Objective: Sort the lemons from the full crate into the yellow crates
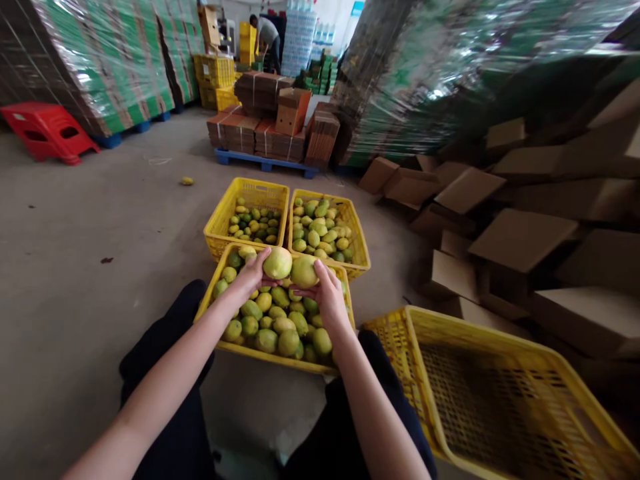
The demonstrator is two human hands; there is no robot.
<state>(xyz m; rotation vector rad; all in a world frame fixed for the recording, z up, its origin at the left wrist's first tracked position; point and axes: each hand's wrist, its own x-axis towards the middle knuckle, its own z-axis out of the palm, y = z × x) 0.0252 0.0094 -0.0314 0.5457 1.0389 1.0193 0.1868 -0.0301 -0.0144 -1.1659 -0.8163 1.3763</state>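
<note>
Holding one fruit each, both hands are hovering over the near crate (214, 293), which is sitting on the floor between the person's knees and is filled with green and yellow-green citrus. The left hand (253, 273) is grasping a pale yellow fruit (277, 263), its fingers curling around the fruit's left and lower side. The right hand (327, 293) is grasping a greener fruit (303, 272), with the thumb lying across the near side and the fingers cupping it from below. The two fruits are touching, or nearly touching, side by side above the far edge of the near crate. Just beyond it, two more yellow crates are standing side by side: the far left crate (220, 223) holding smaller green fruit, and the far right crate (361, 243) holding a fuller, mixed heap. To the right, close by the right knee, a tilted crate (500, 333) is showing its bare mesh floor. Loose cardboard boxes (520, 237) are lying scattered on the right, in front of a wrapped pallet stack. A single fruit (187, 181) is lying alone on the concrete floor to the far left, and a red stool (47, 130) is sitting farther left. In the far background a person (265, 40) seems to be bending beside stacked crates, though the view there is too small to be sure.
</note>
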